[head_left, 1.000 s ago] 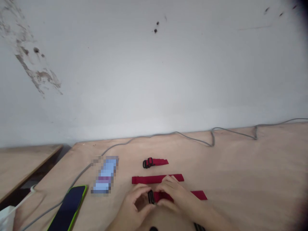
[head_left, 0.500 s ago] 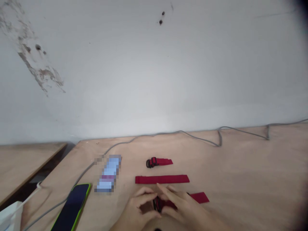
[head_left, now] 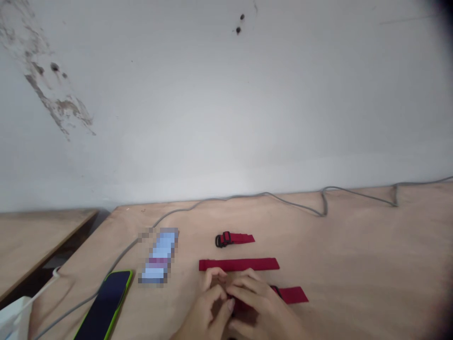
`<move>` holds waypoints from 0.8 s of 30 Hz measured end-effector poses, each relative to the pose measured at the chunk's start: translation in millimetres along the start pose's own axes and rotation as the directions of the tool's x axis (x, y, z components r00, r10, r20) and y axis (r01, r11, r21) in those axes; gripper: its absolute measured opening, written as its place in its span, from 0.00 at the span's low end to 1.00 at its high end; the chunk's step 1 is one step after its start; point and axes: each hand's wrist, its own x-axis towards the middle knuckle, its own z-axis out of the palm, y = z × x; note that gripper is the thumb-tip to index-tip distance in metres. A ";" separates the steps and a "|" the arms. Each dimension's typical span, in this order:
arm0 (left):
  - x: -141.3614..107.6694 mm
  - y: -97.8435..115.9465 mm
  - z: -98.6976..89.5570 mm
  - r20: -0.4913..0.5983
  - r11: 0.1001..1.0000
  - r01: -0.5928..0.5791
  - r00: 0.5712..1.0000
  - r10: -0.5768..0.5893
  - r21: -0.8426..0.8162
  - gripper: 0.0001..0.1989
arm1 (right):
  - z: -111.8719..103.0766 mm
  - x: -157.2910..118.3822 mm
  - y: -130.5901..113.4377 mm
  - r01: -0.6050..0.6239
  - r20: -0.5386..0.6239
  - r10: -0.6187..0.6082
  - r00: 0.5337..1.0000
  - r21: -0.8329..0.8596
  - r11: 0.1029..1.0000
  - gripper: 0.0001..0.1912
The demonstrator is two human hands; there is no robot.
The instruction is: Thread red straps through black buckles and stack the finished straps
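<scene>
Both hands work close together on a red strap [head_left: 293, 295] with black buckle parts, low on the table. My left hand [head_left: 208, 304] pinches the strap's near end between thumb and index finger; the black ring seen there is now mostly hidden. My right hand [head_left: 260, 302] is curled over the strap's middle, and a black slider [head_left: 276, 290] and the flat red end stick out to its right. Just beyond the fingers lies a flat red strip [head_left: 239, 264]. Farther back is another red strap [head_left: 235, 238], folded, with black buckles at its left end.
A phone in a green case [head_left: 106, 302] and a pixelated flat object [head_left: 161, 255] lie to the left. A grey cable [head_left: 187, 208] runs along the back of the wooden table [head_left: 354, 264] by the wall. A white box [head_left: 16, 318] sits at the lower left.
My left hand has shifted slightly right, its fingers closing over the black ring. My right hand's fingers have curled in more, and the black slider beside it shows more.
</scene>
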 end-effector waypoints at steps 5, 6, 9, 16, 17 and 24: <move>4.9 -7.2 -2.5 -0.154 0.988 0.007 0.988 -0.031 -0.157 0.13 | -2.3 -0.4 1.3 -0.062 0.001 0.062 0.998 -0.027 0.998 0.17; 6.5 -10.0 -4.7 -0.195 0.975 0.012 0.979 -0.056 -0.221 0.14 | -3.6 -1.5 5.5 -0.092 0.015 0.093 0.996 -0.047 0.995 0.19; 10.7 -17.8 -11.1 -0.263 0.910 0.038 0.951 -0.159 -0.413 0.17 | -8.9 -4.3 18.0 -0.150 0.079 0.158 0.984 -0.100 0.984 0.26; 11.0 -21.0 -11.0 -0.239 0.890 0.059 0.953 -0.184 -0.452 0.16 | -19.3 -3.8 17.8 -0.188 0.090 0.193 0.977 -0.067 0.980 0.22; 10.3 -20.5 -9.8 -0.212 0.886 0.071 0.959 -0.187 -0.459 0.16 | -18.8 -3.1 16.1 -0.193 0.076 0.195 0.978 -0.023 0.981 0.23; 7.2 -17.1 -2.5 -0.063 0.815 0.139 0.976 -0.210 -0.562 0.17 | 5.3 -6.4 17.8 -0.288 -0.090 0.354 0.931 0.413 0.864 0.28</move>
